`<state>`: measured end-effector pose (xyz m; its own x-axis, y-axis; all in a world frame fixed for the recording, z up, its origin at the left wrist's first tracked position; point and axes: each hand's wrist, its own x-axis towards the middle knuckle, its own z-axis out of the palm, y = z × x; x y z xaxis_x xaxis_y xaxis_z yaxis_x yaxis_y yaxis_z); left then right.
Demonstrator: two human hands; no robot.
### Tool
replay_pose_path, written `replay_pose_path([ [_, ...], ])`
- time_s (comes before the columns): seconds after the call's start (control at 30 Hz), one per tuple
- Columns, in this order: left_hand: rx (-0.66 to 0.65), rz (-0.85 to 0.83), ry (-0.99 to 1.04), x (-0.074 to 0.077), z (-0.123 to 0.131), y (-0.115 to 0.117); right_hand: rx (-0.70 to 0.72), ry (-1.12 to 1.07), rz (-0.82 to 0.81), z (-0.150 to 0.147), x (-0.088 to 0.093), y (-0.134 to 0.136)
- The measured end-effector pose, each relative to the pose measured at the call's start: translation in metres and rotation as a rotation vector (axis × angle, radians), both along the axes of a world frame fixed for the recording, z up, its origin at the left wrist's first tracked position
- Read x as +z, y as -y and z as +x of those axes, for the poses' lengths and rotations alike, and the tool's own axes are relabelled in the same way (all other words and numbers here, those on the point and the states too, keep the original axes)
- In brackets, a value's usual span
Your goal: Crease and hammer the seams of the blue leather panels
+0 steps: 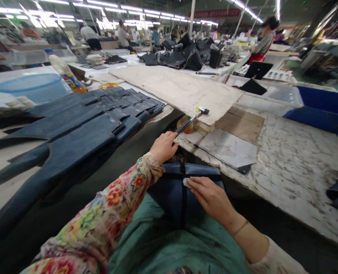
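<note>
My left hand point(165, 147) is closed round the dark handle of a hammer point(190, 122), whose head with a yellow end lies over the edge of a beige sheet. A blue leather panel point(169, 190) with crossed black strips rests on my lap. My right hand point(210, 194) pinches a small whitish wad point(186, 182) against the panel, near where the black strips cross. The wad's exact kind is not clear.
On the left lie overlapping blue leather pieces point(80, 140), with a glue bottle point(67, 76) and a blue tub point(32, 89) behind. An orange pot point(187, 126) stands by the hammer. Blue bins point(323, 99) are at right. A person point(263, 45) stands farther back.
</note>
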<state>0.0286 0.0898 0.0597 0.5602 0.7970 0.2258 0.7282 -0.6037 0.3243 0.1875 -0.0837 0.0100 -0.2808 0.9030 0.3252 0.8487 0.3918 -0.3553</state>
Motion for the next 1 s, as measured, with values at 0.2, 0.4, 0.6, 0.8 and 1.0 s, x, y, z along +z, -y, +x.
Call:
replay_pose_path([
  [0.2, 0.100, -0.160, -0.140, 0.008, 0.046, -0.046, -0.018, -0.005, 0.031, 0.003, -0.005, 0.003],
  [0.4, 0.208, -0.335, -0.107, -0.004, 0.093, -0.075, -0.031, 0.021, 0.051, -0.001, -0.006, 0.004],
  [0.6, 0.274, -0.370, 0.015, 0.003, 0.080, -0.071, -0.030, 0.027, 0.050, 0.006, -0.013, 0.020],
  [0.8, 0.063, -0.570, 0.203, 0.025, -0.018, 0.016, -0.198, -0.005, 0.090, 0.017, -0.025, 0.045],
  [1.0, 0.155, -0.876, 0.254, 0.014, -0.105, 0.122, -0.204, -0.036, 0.128, 0.019, -0.030, 0.050],
])
